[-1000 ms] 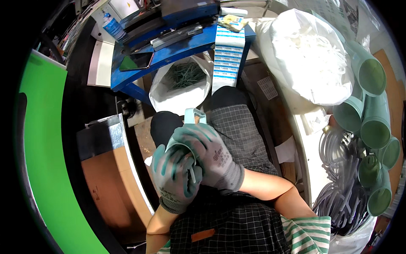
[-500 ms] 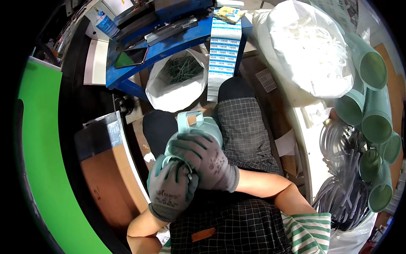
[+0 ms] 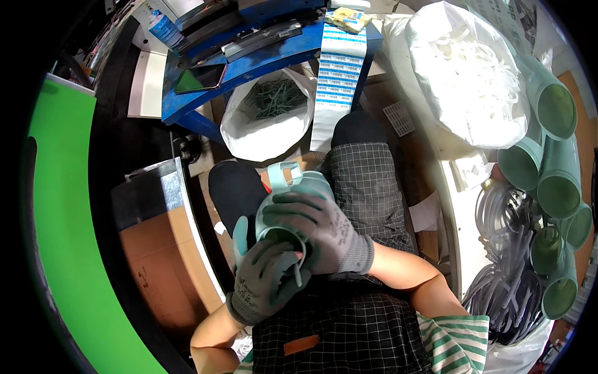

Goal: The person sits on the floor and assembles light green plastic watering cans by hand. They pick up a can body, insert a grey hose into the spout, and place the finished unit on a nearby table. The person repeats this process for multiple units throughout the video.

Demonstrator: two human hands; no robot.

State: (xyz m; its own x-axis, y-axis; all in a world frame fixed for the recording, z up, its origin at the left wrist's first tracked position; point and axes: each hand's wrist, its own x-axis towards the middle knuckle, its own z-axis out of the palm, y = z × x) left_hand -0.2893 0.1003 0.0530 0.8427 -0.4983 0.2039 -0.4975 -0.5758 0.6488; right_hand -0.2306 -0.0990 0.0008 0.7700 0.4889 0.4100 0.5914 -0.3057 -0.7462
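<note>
A pale green plastic jug (image 3: 316, 181) with a loop handle (image 3: 284, 174) lies across my lap, its round mouth tilted toward me. My right hand (image 3: 324, 230), in a grey glove with green-coated fingers, is wrapped over the jug's side and grips it. My gloved left hand (image 3: 265, 282) is closed at the near rim, one outer finger sticking out. What it pinches is hidden by the fingers. A thin pale green strip (image 3: 303, 269) curls from the rim and hangs beside the left fingertips.
Ahead, a blue bench (image 3: 249, 68) carries a phone (image 3: 200, 79) and a hanging label sheet (image 3: 340, 81). Below stands a white bag (image 3: 258, 140) of green strips. At right are a bag of white rings (image 3: 479, 81), green cylinders (image 3: 559, 194) and grey tubing (image 3: 504, 280). A cardboard box (image 3: 156, 262) stands left.
My left hand has turned and drawn slightly right, one finger now extended. The jug's mouth and the loose strip show more clearly. My right hand has shifted a little right with the jug.
</note>
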